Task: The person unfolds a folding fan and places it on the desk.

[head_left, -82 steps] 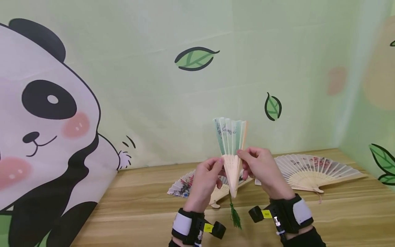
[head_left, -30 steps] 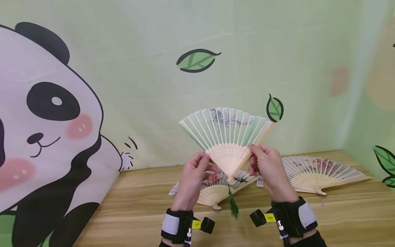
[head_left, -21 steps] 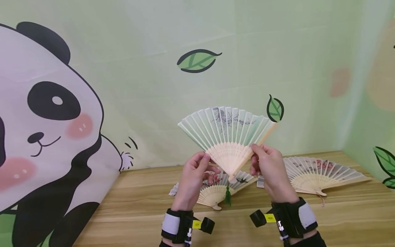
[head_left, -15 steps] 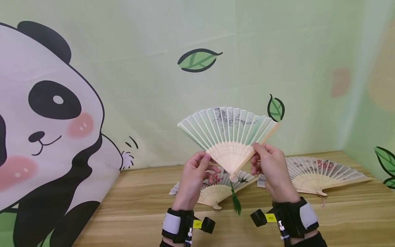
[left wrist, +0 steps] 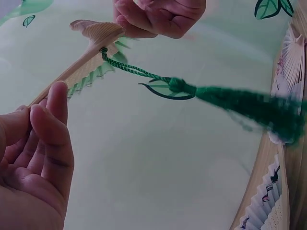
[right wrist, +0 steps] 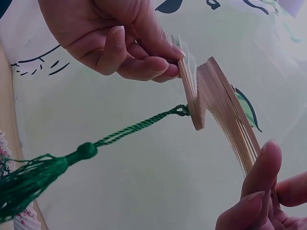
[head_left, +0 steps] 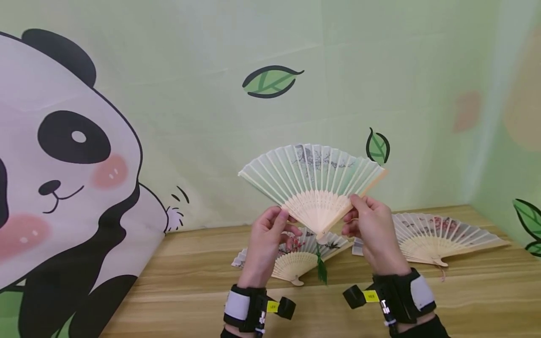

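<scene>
A pale green folding fan (head_left: pixel 314 178) with a dark branch print is spread wide, held up above the table. My left hand (head_left: pixel 266 241) pinches its left edge between thumb and fingers. On the other side my right hand (head_left: pixel 372 227) pinches the right guard stick. From the pivot hangs a green tassel (head_left: pixel 322 267), which swings blurred in the left wrist view. The left wrist view shows the ribs (left wrist: pixel 98 33) nearly edge-on. In the right wrist view the sticks (right wrist: pixel 230 115) lie bunched beside the right fingers (right wrist: pixel 264 167).
A spread fan with red blossoms (head_left: pixel 291 265) lies on the wooden table (head_left: pixel 190 291) below the held one, partly hidden by the left hand. Another open fan (head_left: pixel 439 237) lies at the right. Behind stands a green backdrop (head_left: pixel 203 117) with a printed panda (head_left: pixel 72 188).
From a narrow wedge, the green fan has spread wide as my hands moved apart. Over the last second it opened slightly further, and the tassel swung about.
</scene>
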{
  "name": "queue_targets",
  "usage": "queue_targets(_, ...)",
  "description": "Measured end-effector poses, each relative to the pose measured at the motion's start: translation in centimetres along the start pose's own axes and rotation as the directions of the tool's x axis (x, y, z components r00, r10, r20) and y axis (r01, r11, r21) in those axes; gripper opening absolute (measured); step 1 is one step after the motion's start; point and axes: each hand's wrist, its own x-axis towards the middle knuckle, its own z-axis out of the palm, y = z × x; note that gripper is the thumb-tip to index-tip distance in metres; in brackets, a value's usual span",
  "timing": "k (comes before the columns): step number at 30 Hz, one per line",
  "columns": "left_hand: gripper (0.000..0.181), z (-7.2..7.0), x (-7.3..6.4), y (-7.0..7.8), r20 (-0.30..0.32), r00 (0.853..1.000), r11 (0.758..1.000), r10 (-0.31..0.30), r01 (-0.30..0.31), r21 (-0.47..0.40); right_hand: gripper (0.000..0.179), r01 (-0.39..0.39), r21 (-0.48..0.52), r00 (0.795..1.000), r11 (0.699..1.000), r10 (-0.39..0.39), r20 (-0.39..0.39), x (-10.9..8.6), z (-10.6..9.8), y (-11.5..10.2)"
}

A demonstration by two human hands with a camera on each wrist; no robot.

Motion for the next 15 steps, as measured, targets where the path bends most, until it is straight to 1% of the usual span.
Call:
queue_targets(6,0.02,0.28,0.11,-0.18,-0.015,1.0,1.0,0.026,-0.026,-0.015,0.029,-0.013,0.025,0.999,1.0,0.014,-0.043,0.13,-0.14,0.04)
queue_targets(15,0.02,0.18,0.22,-0.27,-0.03,0.999,0.999,0.039,-0.038,0.032,0.029,0.012,0.043,0.995,0.999,-0.008,-0.103,0.42,-0.1,0.35)
